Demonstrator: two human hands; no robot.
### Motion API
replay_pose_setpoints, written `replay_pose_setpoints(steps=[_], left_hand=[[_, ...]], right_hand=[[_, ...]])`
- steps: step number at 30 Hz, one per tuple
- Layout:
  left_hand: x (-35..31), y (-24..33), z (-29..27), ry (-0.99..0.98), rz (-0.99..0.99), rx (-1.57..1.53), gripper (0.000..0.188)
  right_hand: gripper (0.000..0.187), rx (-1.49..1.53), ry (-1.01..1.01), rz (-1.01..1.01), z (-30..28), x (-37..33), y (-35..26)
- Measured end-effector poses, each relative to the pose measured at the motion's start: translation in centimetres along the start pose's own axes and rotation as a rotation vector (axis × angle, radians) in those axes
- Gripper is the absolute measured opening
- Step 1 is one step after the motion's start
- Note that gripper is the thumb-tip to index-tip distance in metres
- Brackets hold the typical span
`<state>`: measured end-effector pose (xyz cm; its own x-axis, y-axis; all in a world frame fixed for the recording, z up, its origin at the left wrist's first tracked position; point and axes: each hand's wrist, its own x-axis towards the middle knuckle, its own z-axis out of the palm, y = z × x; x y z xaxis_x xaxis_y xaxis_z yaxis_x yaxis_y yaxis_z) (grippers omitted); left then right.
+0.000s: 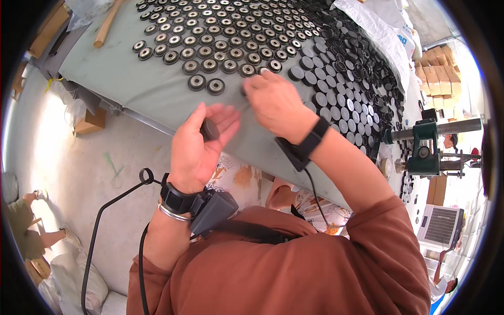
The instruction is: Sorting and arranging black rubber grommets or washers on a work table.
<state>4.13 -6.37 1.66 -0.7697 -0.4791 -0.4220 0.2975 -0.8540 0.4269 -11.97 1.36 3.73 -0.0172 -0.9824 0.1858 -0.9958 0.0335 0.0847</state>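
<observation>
In my left hand (197, 142), a dark round cap (210, 129) rests against the palm beside the thumb, while the other fingers stretch out to the right. My right hand (278, 102) is closed over the table edge of a spread of bearing wheels, its fingertips curled down by the nearest row. A dark bit shows at those fingertips, too blurred and covered to name. The bearing wheels (215, 86) have black rims, silvery faces and small centre holes. To the right of my right hand lie many flat grey-topped black caps (336, 113).
A pale green cloth (121, 79) covers the table. Loose black rings (362, 52) heap at the far right, by a white sack (375, 23). A wooden stick (107, 26) lies far left. A green machine (424, 149) stands at right. Cables run from my wrist straps.
</observation>
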Motion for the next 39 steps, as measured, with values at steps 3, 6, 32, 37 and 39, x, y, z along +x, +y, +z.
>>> replay_pose_setpoints(steps=[3, 6, 32, 37, 39], left_hand=[[-0.2, -0.2, 0.1, -0.015, -0.039, -0.073, 0.035], [0.0, -0.6, -0.4, -0.094, -0.074, -0.116, 0.035], [-1.1, 0.1, 0.2, 0.025, 0.034, 0.029, 0.047], [-1.3, -0.2, 0.5, 0.045, 0.002, -0.029, 0.05], [-1.2, -0.7, 0.5, -0.031, -0.029, -0.055, 0.052]], right_hand=[[0.021, -0.027, -0.079, 0.123, -1.9, -2.1, -0.2], [0.028, 0.154, 0.161, 0.172, -3.4, -1.9, -2.8], [0.016, -0.109, 0.029, -0.075, 1.5, 4.6, -3.0], [0.014, 0.122, 0.083, 0.105, 0.8, 1.0, -2.0], [0.017, 0.227, 0.168, 0.18, -1.0, -0.8, -2.3]])
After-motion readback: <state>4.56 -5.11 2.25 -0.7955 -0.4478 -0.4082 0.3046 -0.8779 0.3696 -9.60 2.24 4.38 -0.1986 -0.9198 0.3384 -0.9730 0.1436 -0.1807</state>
